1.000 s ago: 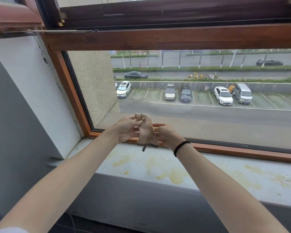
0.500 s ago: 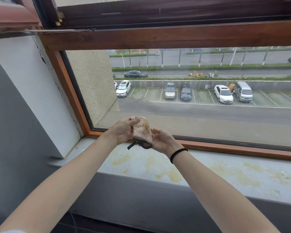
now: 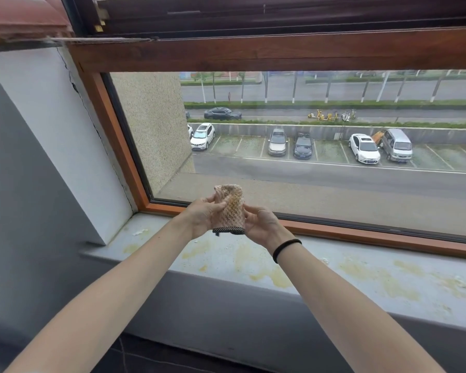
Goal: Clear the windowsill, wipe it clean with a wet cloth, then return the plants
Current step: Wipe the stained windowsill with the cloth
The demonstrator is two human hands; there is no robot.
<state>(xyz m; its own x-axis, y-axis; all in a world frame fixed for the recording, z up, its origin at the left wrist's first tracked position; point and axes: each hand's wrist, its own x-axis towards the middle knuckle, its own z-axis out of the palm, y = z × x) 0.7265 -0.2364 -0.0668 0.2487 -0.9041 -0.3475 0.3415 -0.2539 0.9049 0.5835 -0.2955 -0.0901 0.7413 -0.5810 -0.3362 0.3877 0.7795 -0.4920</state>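
the cloth [image 3: 230,208] is folded into a small upright wad and held in the air between both hands, above the left part of the windowsill [image 3: 334,267] and close to the glass, not touching the sill. the left hand [image 3: 202,216] wraps its fingers [image 3: 218,201] round the wad's left side, and the right hand [image 3: 261,224], with a black band [image 3: 285,247] on its wrist, cups the right side with its fingers curled onto the weave. holding it between both hands like this looks like a way to bunch it into a firm pad, probably so it gives a thick, compact face to press down with. the dark hem [image 3: 229,231] hangs at the bottom, nearest the sill. yellow stains [image 3: 277,278] and pale crumbs are spread along the grey sill, so wiping seems not yet begun. no plant is in view, which suggests the clearing step is finished. i cannot tell whether the cloth is wet.
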